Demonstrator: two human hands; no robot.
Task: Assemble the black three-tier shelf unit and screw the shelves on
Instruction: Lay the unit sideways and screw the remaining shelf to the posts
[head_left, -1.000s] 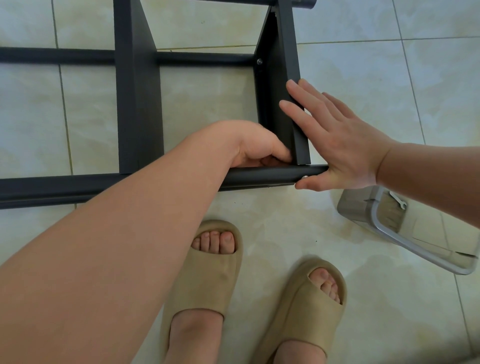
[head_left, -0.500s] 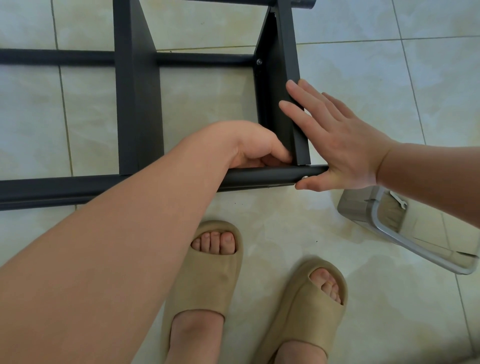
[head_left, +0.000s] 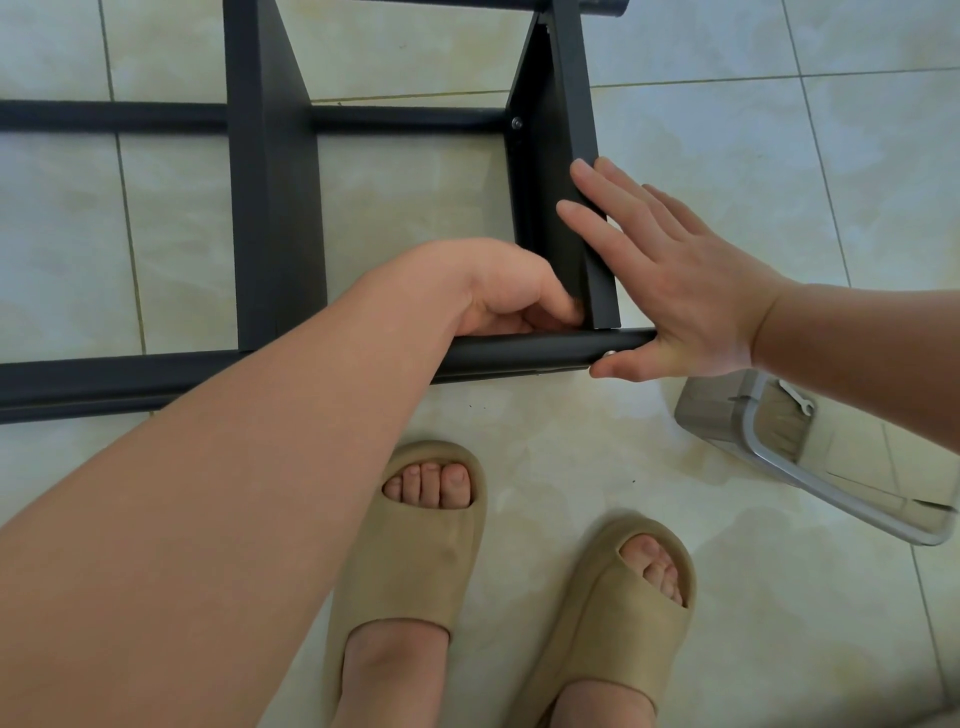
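Black shelf unit (head_left: 275, 208): part-assembled, lying on its side on tiled floor (head_left: 415, 208). Right hand (head_left: 675, 291): flat, fingers straight against outer face of end shelf panel (head_left: 571, 130); thumb at end of near tube (head_left: 519, 351), beside screw head (head_left: 609, 354). Left hand (head_left: 519, 296): fingers curled into inner corner of panel and tube; whether it holds anything cannot be told. Clear container (head_left: 717, 415) with small wrench (head_left: 793, 397): near right wrist.

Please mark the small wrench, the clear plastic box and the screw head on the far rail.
small wrench (head_left: 795, 399): head view, middle of its shaft.
clear plastic box (head_left: 749, 423): head view, on its grey rim.
screw head (head_left: 516, 123): head view, its centre, where the far rail meets the end shelf.
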